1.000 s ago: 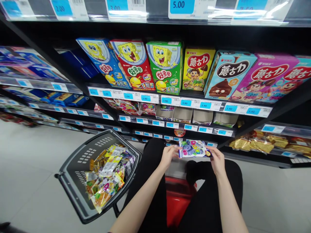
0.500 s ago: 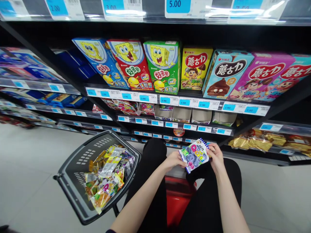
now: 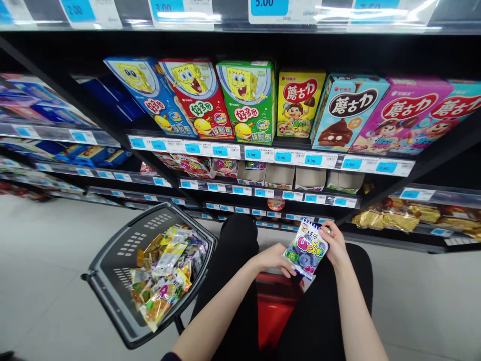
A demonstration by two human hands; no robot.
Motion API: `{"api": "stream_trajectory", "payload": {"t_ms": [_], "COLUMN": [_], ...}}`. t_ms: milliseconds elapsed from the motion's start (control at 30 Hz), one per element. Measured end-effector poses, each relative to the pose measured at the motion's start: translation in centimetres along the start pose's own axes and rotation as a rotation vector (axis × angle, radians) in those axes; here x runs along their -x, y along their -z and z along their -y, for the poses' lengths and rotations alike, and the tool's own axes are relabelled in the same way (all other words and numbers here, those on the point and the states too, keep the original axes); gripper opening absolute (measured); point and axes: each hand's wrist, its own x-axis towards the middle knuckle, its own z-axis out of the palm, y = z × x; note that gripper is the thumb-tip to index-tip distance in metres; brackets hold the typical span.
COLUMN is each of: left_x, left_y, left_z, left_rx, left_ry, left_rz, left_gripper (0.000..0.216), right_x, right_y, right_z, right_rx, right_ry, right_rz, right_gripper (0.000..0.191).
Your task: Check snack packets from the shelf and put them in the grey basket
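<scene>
A small bag of blueberry gummy candy [image 3: 306, 249] is held between both hands above my knees, its printed front facing up and tilted. My left hand [image 3: 277, 259] grips its lower left edge, fingers partly tucked under it. At the upper right edge, my right hand [image 3: 333, 242] pinches the bag, and a ring shows on one finger. To the left, a grey shopping basket [image 3: 108, 296] contains several similar candy bags [image 3: 165, 271] in yellow, orange and purple wrappers.
In front stands a shelf rack with snack boxes [image 3: 246, 103] above a price-tag strip [image 3: 259, 153]. Lower down are open display cartons [image 3: 280, 176], some holding candy bags. Gold packets [image 3: 391, 218] lie at the right. Something red [image 3: 274, 311] shows between my legs.
The candy bag has turned more upright and shifted slightly right in my hands. My left hand has moved right and a little down along with it. The basket stays put.
</scene>
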Motion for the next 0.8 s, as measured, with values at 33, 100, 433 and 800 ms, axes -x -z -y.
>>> {"api": "stream_trajectory", "payload": {"t_ms": [33, 100, 433, 800], "left_x": [-0.1, -0.1, 0.5, 19.6], "left_y": [0.0, -0.1, -1.4, 1.3], "left_z": [0.1, 0.0, -0.7, 0.6], "left_rx": [-0.011, -0.031, 0.032, 0.222], "left_ry": [0.008, 0.024, 0.079, -0.249], "left_rz": [-0.014, -0.007, -0.044, -0.775], "left_gripper": [0.024, 0.024, 0.022, 0.019], "right_x": [-0.1, -0.2, -0.3, -1.2], "right_y": [0.0, -0.1, 0.1, 3.1], "right_z": [-0.1, -0.3, -0.7, -2.5], "right_rx": [0.004, 0.005, 0.083, 0.082], "right_ry": [0.007, 0.018, -0.036, -0.2], "right_rz": [-0.03, -0.088, -0.193, -0.302], "right_gripper": [0.036, 0.037, 0.038, 0.025]}}
